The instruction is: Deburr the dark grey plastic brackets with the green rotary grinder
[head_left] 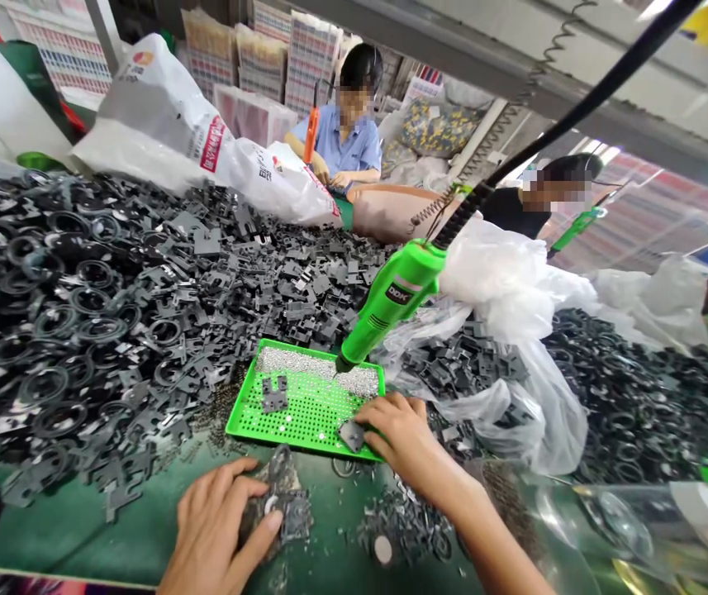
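My left hand (220, 525) curls around a dark plastic part (295, 514) on a worn block at the front of the bench. Its thumb lies by a small white piece on that part. My right hand (400, 434) pinches a flat grey plastic plate (352, 435) over the near right corner of a green perforated tray (304, 447). Another notched grey plate (275, 394) lies in the tray, with many tiny silvery pieces (297, 364) along its far side. Above them hangs a green electric screwdriver (394, 297), its tip pointing down at the tray.
Heaped dark plates (304, 273) and ring-shaped parts (84, 326) cover the back and left. Clear plastic bags (515, 330) and more rings (614, 421) are at the right. Small parts (406, 525) lie near my right forearm. Two co-workers (347, 136) sit across the bench.
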Demonstrator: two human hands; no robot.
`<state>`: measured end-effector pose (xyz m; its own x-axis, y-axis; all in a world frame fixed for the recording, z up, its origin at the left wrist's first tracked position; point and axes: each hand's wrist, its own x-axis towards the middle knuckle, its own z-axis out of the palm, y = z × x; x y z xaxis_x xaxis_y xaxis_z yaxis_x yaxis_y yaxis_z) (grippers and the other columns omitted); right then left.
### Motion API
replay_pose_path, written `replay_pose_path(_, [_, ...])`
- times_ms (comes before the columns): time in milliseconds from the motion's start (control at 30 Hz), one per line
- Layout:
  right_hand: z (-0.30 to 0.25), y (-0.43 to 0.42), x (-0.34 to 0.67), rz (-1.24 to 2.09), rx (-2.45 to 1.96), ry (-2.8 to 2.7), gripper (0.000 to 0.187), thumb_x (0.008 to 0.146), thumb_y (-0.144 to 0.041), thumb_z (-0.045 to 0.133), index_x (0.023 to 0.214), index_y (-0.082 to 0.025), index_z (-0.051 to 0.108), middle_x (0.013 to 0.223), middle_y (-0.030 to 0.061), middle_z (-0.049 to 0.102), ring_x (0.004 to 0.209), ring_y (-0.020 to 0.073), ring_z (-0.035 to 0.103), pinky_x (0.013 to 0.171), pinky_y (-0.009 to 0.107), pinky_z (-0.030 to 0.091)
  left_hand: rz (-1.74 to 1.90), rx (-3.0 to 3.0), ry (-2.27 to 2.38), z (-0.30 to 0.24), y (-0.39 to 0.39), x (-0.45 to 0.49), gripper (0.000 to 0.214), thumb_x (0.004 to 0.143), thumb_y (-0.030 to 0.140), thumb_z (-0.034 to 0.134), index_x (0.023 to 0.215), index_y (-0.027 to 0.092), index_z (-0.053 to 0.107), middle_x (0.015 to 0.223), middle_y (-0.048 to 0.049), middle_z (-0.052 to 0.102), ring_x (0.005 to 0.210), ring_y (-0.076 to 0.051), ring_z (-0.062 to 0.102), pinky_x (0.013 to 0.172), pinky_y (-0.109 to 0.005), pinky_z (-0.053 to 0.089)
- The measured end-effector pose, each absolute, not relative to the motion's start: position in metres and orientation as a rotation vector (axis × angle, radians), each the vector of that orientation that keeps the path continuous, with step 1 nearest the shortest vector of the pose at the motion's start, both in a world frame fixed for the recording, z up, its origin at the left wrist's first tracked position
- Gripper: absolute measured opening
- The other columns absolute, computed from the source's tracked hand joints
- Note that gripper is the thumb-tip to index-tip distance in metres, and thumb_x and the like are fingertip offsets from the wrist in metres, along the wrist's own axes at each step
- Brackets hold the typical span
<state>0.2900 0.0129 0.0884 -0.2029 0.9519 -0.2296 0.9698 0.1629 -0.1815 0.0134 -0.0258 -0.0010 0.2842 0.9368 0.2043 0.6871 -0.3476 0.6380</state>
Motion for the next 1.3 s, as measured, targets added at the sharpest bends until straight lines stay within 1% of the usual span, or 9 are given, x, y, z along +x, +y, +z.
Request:
replay_pose_path(167, [0.082, 0.017, 0.297, -0.443, 1.866, 2.416, 0.036, 0.085, -0.008, 0.057, 0.115, -0.028, 0.061, 0.116, 0.0039, 0.065, 0.103, 0.0279, 0.057, 0.085, 0.045, 0.038, 0.826, 2.088, 1.427, -0.003, -0.028, 0.012, 0.032, 0.09, 0.054, 0.049, 0.102, 0.025, 0.059, 0.114, -0.0072, 0.059, 0.105, -0.028, 0.052, 0.088, -0.045, 0.04])
replay_pose_path(267, [0.082, 0.011, 0.3, -0.406, 1.917, 2.415, 0.025, 0.088, -0.012, 0.058, 0.109, -0.024, 0.061, 0.11, 0.0061, 0.066, 0.1, 0.0285, 0.057, 0.085, 0.046, 0.036, 0.88, 2.04, 1.387, -0.006, -0.029, 0.005, 0.035, 0.091, 0.055, 0.047, 0.108, 0.026, 0.055, 0.117, -0.007, 0.058, 0.108, -0.028, 0.052, 0.09, -0.046, 0.041])
replay_pose_path(500, [0.085, -0.032, 0.242, -0.752, 1.799, 2.747, 0.021, 0.085, -0.028, 0.068, 0.104, -0.025, 0.058, 0.097, 0.0008, 0.065, 0.091, 0.0212, 0.056, 0.084, 0.038, 0.037, 0.94, 2.067, 1.347, -0.002, -0.029, -0.024, 0.023, 0.091, 0.042, 0.052, 0.109, 0.027, 0.054, 0.111, -0.0048, 0.061, 0.103, -0.023, 0.059, 0.084, -0.036, 0.052])
replay_pose_path(800, [0.065, -0.037, 0.22, -0.672, 1.629, 2.766, 0.021, 0.09, -0.035, 0.06, 0.109, -0.027, 0.06, 0.093, 0.0007, 0.065, 0.088, 0.0208, 0.056, 0.079, 0.036, 0.044, 0.872, 2.33, 1.099, 0.006, -0.026, 0.001, 0.033, 0.093, 0.046, 0.051, 0.122, 0.031, 0.057, 0.111, -0.0031, 0.062, 0.102, -0.021, 0.056, 0.088, -0.03, 0.049])
replay_pose_path(900, [0.085, -0.019, 0.228, -0.763, 1.854, 2.926, 0.032, 0.091, -0.04, 0.058, 0.121, -0.029, 0.055, 0.106, 0.0028, 0.065, 0.097, 0.021, 0.058, 0.085, 0.037, 0.046, 0.883, 2.279, 1.121, 0.002, -0.027, 0.004, 0.031, 0.096, 0.045, 0.047, 0.12, 0.029, 0.058, 0.11, -0.0034, 0.063, 0.104, -0.021, 0.054, 0.09, -0.031, 0.048])
replay_pose_path(1000, [0.117, 0.026, 0.226, -0.645, 2.48, 3.115, 0.045, 0.092, -0.035, 0.054, 0.135, -0.028, 0.041, 0.129, 0.01, 0.054, 0.117, 0.025, 0.05, 0.096, 0.044, 0.043, 0.862, 2.292, 1.113, 0.002, -0.025, 0.002, 0.032, 0.094, 0.046, 0.049, 0.119, 0.027, 0.057, 0.109, -0.0041, 0.064, 0.102, -0.022, 0.055, 0.089, -0.033, 0.048])
replay_pose_path(1067, [0.136, 0.059, 0.22, -0.932, 2.645, 3.153, 0.057, 0.086, -0.043, 0.06, 0.136, -0.026, 0.039, 0.134, 0.0105, 0.05, 0.116, 0.0252, 0.051, 0.094, 0.043, 0.045, 0.844, 2.376, 1.078, 0.001, -0.02, -0.001, 0.035, 0.09, 0.047, 0.057, 0.118, 0.027, 0.057, 0.106, -0.0036, 0.066, 0.099, -0.022, 0.057, 0.086, -0.032, 0.049])
replay_pose_path(1167, [0.148, 0.082, 0.213, -1.689, 2.489, 3.055, 0.038, 0.082, -0.042, 0.066, 0.114, -0.026, 0.054, 0.105, 0.0034, 0.066, 0.093, 0.0201, 0.062, 0.084, 0.039, 0.05, 0.919, 2.513, 1.004, -0.004, -0.013, -0.006, 0.036, 0.088, 0.045, 0.061, 0.119, 0.027, 0.057, 0.102, -0.0032, 0.068, 0.093, -0.021, 0.06, 0.082, -0.03, 0.049])
replay_pose_path(1300, [0.122, 0.057, 0.213, -2.227, 2.686, 2.802, 0.038, 0.078, -0.036, 0.07, 0.112, -0.028, 0.052, 0.07, -0.0051, 0.06, 0.061, 0.0142, 0.056, 0.058, 0.029, 0.048, 1.01, 2.545, 0.986, -0.013, -0.01, -0.007, 0.036, 0.089, 0.044, 0.059, 0.118, 0.024, 0.058, 0.1, -0.004, 0.068, 0.09, -0.021, 0.061, 0.08, -0.029, 0.049])
